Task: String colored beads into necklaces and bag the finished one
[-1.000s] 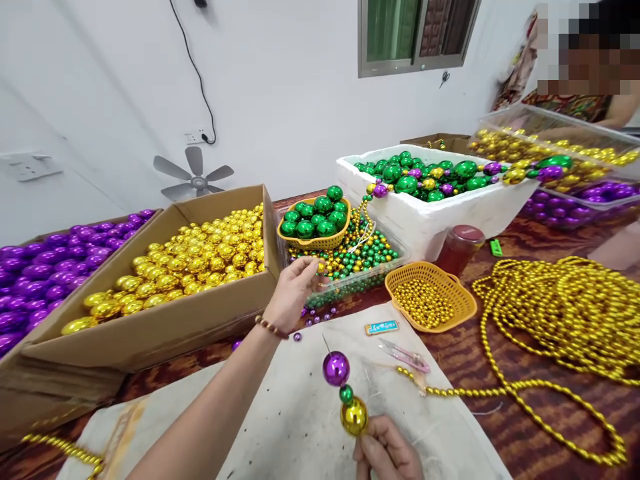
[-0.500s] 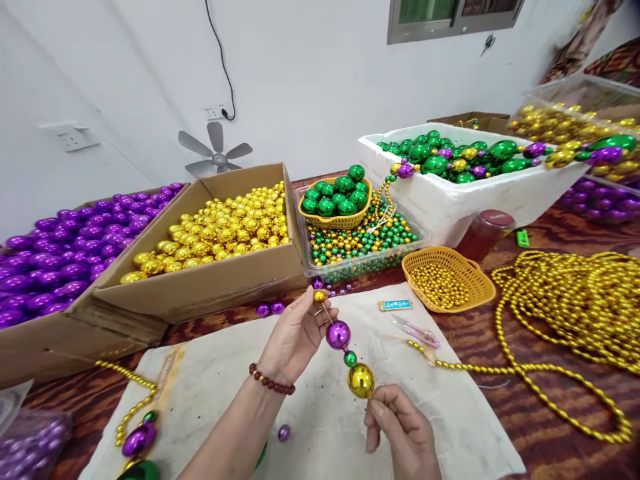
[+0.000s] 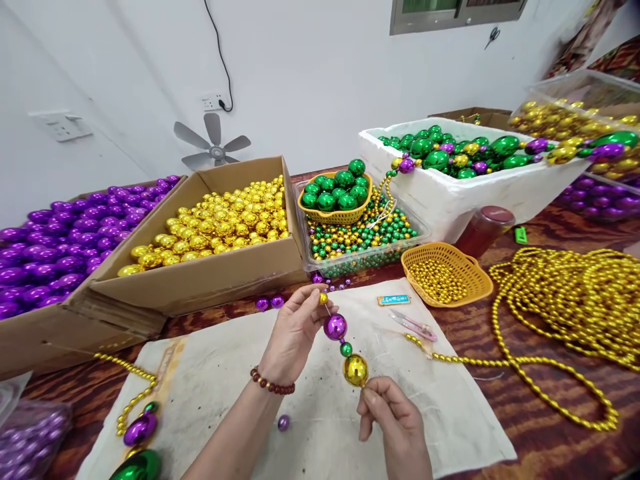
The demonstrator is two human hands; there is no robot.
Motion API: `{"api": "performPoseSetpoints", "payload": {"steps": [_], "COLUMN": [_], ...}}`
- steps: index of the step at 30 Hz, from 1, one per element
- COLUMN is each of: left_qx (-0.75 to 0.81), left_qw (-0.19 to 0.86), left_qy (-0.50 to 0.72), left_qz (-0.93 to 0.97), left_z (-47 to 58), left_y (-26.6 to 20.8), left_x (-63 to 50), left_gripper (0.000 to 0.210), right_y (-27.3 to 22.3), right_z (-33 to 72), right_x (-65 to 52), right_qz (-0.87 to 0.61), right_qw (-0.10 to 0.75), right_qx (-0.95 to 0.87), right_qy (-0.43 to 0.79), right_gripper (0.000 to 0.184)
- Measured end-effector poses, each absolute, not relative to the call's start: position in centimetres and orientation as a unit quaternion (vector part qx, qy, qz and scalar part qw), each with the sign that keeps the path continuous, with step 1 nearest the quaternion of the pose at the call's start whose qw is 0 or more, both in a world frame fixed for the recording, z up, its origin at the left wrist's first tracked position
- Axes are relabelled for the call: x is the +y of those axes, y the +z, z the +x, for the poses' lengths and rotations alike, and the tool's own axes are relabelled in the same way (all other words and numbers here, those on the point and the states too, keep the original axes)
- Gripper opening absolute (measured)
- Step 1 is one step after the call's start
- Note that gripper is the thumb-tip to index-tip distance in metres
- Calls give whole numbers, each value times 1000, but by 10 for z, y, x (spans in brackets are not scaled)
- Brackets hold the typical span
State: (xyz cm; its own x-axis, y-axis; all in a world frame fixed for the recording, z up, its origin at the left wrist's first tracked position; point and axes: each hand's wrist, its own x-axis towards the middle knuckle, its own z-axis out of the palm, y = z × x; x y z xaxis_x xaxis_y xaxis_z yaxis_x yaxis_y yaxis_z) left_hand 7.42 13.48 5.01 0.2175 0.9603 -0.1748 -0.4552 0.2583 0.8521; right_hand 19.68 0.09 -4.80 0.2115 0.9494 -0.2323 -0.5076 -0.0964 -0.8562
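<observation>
My left hand (image 3: 295,330) pinches a small gold bead (image 3: 323,298) at the upper end of a thin needle or wire. Below it on the same line hang a large purple bead (image 3: 335,327), a small green bead (image 3: 346,349) and a large gold bead (image 3: 355,370). My right hand (image 3: 393,417) is closed at the lower end, just under the large gold bead; what its fingertips grip is mostly hidden. Under the hands lies a pale cloth (image 3: 240,413), with one loose purple bead (image 3: 283,423) on it.
Cardboard boxes hold gold beads (image 3: 225,223) and purple beads (image 3: 65,247). Behind the cloth are a clear tray (image 3: 365,257) and a white foam box (image 3: 450,193). At right lie an orange basket (image 3: 483,283), pink snips (image 3: 414,325) and coiled gold bead strands (image 3: 575,307).
The right hand and the lower beads have shifted slightly left and up in view. Both hands keep their hold, and the beads stay in the same order.
</observation>
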Motion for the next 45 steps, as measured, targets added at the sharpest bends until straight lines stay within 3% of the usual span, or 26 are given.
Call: {"api": "performPoseSetpoints", "payload": {"steps": [11, 16, 25, 29, 33, 39, 45], "left_qx": [398, 399, 418, 376, 333, 344, 360], "left_qw": [679, 692, 464, 411, 448, 565, 620], "left_qy": [521, 376, 248, 207, 136, 120, 70], "left_qz": [331, 470, 741, 804, 819, 740, 694], "left_z": [108, 110, 115, 110, 103, 104, 94], "left_y": [8, 3, -7, -14, -18, -18, -15], "left_x": [110, 112, 77, 74, 82, 84, 88], "left_gripper": [28, 35, 34, 26, 25, 27, 28], "right_y": [-55, -41, -49, -52, -49, -55, -51], "right_z": [188, 238, 257, 274, 313, 283, 268], "right_x": [4, 28, 41, 38, 44, 29, 26], "right_qz": [-496, -532, -485, -497, -486, -490, -516], "right_qw": [555, 571, 604, 670, 746, 627, 638], "right_qx": [-276, -301, -274, -232, -166, -224, -249], "right_qy": [608, 548, 569, 500, 424, 563, 514], "right_gripper": [26, 25, 16, 8, 7, 21, 15]}}
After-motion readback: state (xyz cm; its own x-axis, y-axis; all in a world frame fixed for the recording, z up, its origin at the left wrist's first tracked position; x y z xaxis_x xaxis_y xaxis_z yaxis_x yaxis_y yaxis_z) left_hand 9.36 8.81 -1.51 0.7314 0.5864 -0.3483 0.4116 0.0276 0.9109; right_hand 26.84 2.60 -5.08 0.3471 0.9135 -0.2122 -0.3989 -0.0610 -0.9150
